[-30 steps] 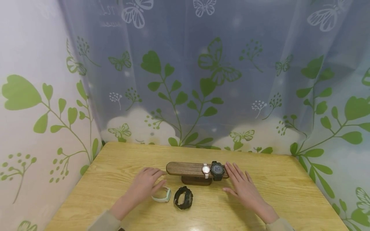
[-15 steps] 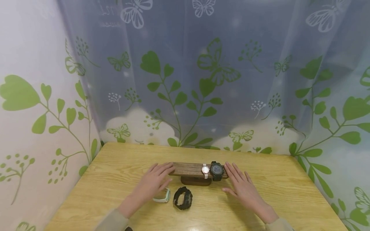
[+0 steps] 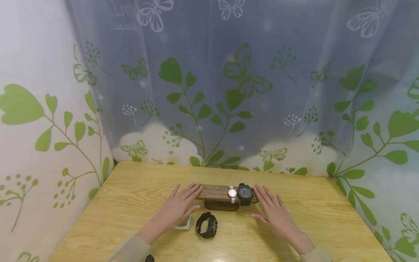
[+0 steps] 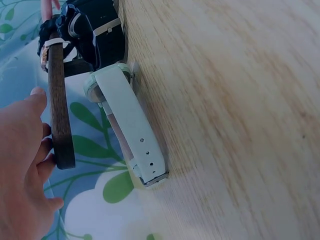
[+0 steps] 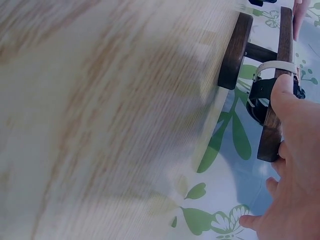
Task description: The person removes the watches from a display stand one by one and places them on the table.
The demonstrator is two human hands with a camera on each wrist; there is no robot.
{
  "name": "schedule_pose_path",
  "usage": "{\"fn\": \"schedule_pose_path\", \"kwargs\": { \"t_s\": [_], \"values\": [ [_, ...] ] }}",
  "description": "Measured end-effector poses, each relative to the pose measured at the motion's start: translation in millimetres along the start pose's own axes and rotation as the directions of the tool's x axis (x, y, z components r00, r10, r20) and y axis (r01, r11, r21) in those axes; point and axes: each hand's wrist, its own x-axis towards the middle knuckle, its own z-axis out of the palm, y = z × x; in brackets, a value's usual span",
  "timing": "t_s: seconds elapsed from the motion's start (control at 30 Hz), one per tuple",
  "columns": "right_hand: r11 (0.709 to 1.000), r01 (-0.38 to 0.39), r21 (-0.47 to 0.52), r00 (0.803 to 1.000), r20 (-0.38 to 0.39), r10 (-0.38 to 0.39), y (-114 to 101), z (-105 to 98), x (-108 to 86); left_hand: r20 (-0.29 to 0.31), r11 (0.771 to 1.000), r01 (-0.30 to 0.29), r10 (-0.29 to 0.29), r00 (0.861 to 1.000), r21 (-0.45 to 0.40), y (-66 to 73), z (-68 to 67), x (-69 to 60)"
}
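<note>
A dark wooden watch stand (image 3: 214,192) with a raised bar stands on the table. Toward the bar's right end sit a small white-strapped watch (image 3: 232,193) and a chunky black watch (image 3: 245,193), side by side. My left hand (image 3: 175,207) rests its outstretched fingers on the left end of the bar. At the opposite end, my right hand (image 3: 276,214) touches the bar with straight fingers, close to the black watch. A second black watch (image 3: 213,225) stands on its looped strap in front of the stand. Beside it, a pale green watch (image 4: 122,110) is partly hidden by my left hand in the head view.
The light wood-grain table (image 3: 144,182) reaches back to a blue and white curtain (image 3: 209,109) printed with leaves and butterflies. Similar curtain panels close in both sides. Grey-beige sleeves (image 3: 131,249) cover the forearms at the bottom.
My left hand has moved right from beside the bar's left end onto it, covering that end and more of the pale green watch. The right hand stays about where it was.
</note>
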Motion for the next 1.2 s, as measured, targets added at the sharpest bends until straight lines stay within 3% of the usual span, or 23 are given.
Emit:
{"fn": "schedule_pose_path", "kwargs": {
  "t_s": [0.27, 0.5, 0.83, 1.0, 1.2],
  "values": [
    [0.998, 0.003, 0.061, 1.000, 0.012, -0.004, 0, -7, 4.4, -0.001, 1.000, 0.012, -0.012, 1.000, -0.015, -0.2, 0.9, -0.1],
    [0.991, 0.028, 0.134, 0.998, -0.065, -0.020, 4, -14, 17.9, -0.015, 1.000, -0.002, 0.002, 1.000, 0.002, 0.5, -0.3, -0.9],
    [0.964, 0.118, 0.236, 0.986, -0.145, -0.085, 4, -3, 38.0, 0.016, 1.000, 0.005, -0.005, 1.000, -0.012, 1.8, -1.7, 0.8],
    [0.944, 0.109, 0.310, 0.987, -0.148, -0.065, 4, 2, 42.9, 0.027, 1.000, 0.008, -0.008, 1.000, -0.004, 1.2, -1.0, 1.3],
    [0.940, 0.075, 0.333, 0.992, -0.122, -0.036, 5, 5, 43.9, 0.027, 1.000, 0.003, -0.003, 1.000, 0.013, 0.4, -0.6, 0.6]
  ]
}}
